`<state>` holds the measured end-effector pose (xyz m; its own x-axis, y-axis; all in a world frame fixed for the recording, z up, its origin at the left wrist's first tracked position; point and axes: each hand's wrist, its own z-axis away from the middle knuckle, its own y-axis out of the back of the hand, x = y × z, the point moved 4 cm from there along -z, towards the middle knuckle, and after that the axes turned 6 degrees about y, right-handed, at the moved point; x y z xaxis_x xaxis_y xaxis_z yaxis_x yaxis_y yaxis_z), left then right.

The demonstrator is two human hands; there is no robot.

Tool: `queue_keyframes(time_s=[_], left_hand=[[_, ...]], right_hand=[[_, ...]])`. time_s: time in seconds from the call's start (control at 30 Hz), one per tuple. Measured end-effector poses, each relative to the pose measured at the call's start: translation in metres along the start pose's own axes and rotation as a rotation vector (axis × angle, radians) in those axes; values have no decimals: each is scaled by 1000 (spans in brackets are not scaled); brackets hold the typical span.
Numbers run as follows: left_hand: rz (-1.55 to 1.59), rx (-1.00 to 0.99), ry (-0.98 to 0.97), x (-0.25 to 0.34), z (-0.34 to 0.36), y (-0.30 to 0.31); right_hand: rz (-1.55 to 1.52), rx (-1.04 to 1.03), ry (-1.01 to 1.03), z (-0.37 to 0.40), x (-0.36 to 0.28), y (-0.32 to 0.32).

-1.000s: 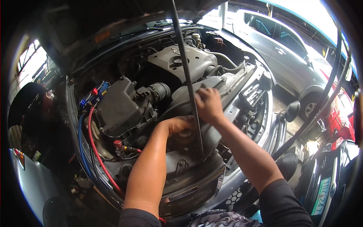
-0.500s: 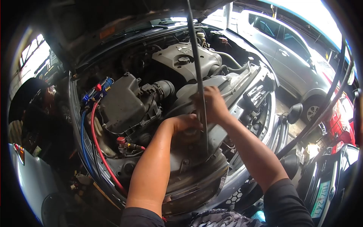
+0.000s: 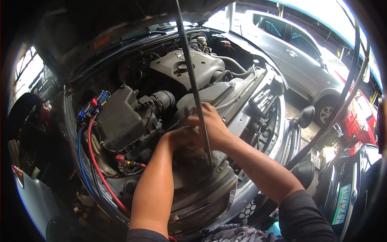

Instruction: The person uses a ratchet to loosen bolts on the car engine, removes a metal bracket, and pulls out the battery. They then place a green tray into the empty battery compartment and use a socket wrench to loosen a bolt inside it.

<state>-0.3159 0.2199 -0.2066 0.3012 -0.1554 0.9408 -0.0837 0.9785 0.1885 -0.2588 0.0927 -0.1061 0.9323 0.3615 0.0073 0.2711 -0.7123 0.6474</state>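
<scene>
I lean over an open engine bay (image 3: pixel 242 92). My left hand (image 3: pixel 182 137) and my right hand (image 3: pixel 210 126) meet at the front middle of the bay, just behind the thin hood prop rod (image 3: pixel 189 68). The left hand's fingers curl down over a rounded part that it mostly hides. The right hand's fingers close around a small grey piece poking out to its left; what it is I cannot make out. The black air filter box (image 3: pixel 119 119) sits left of my hands.
A red hose (image 3: pixel 96 161) and a blue hose (image 3: pixel 80 157) run along the bay's left edge to coloured fittings (image 3: pixel 94 103). The grey engine cover (image 3: pixel 181 66) lies further back. A person (image 3: pixel 28 117) stands at the left. A silver car (image 3: pixel 290 52) is parked to the right.
My two hands have drawn closer together, and the right hand has come down beside the left. The view has shifted a little, so the prop rod appears further left.
</scene>
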Motion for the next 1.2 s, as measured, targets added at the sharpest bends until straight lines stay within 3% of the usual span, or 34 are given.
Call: queue_keyframes(time_s=[0.07, 0.13, 0.17, 0.37, 0.47, 0.53, 0.6, 0.73, 0.8, 0.87, 0.93, 1.07, 1.1, 1.13, 1.2], left_hand=[[84, -29, 86, -7, 6, 3], [-89, 32, 223, 25, 17, -13], [28, -7, 136, 27, 17, -16], [-17, 40, 199, 28, 19, -13], [-68, 81, 57, 13, 1, -7], [-45, 139, 188, 11, 6, -8], [-20, 177, 299, 28, 22, -12], [4, 215, 409, 48, 40, -24], [-3, 218, 418, 38, 30, -17], [10, 297, 453, 11, 11, 2], [-84, 189, 517, 4, -8, 8], [-707, 53, 613, 42, -31, -10], [-1204, -210, 355, 19, -60, 6], [-1218, -221, 380, 28, -58, -7], [-1612, -453, 200, 3, -84, -3]], right_hand=[[-54, -175, -56, 0, 13, -6], [-212, -3, -452, 8, 61, -8], [-167, -32, -679, 9, 62, 2], [-173, -34, -489, 0, 30, 0], [-161, 107, -427, -3, 32, 14], [-113, 242, -387, 4, 39, 29], [-290, 364, -456, 15, 44, 49], [-558, 602, -617, 27, 6, 144], [-403, 626, -506, 40, -25, 201], [-227, 633, -239, 64, -54, 250], [-116, 707, -362, 95, -87, 292], [69, 788, -639, 177, -135, 351], [110, 787, -699, 205, -143, 362], [170, 777, -792, 239, -154, 370], [41, 759, -992, 293, -176, 385]])
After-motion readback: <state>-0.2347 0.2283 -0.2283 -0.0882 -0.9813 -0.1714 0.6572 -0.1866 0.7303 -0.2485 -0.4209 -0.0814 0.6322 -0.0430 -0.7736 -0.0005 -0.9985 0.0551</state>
